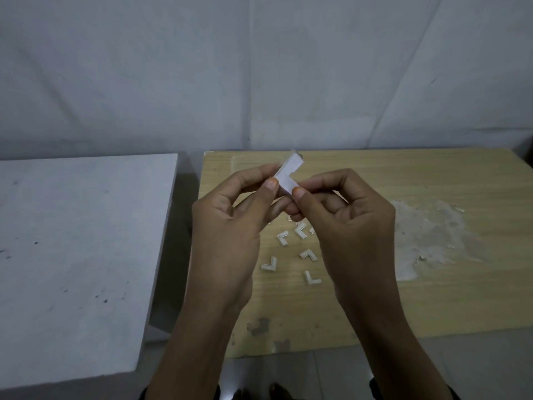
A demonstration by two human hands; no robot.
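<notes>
Pinching one white L-shaped corner piece [288, 176] above the wooden table [432, 174], the left hand [227, 223] and right hand [343, 220] each grip it between thumb and fingers. Five loose pieces [308, 254] lie below, perhaps two more half hidden. The work seems about midway, with white scraps [427, 235] heaped at right.

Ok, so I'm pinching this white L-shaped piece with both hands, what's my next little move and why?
Probably pick at the lower end of the L-shaped piece with the right hand to lift a layer, the left hand steadying it. Both thumbs pinch that end, and white scraps lie heaped on the table to the right.
</notes>
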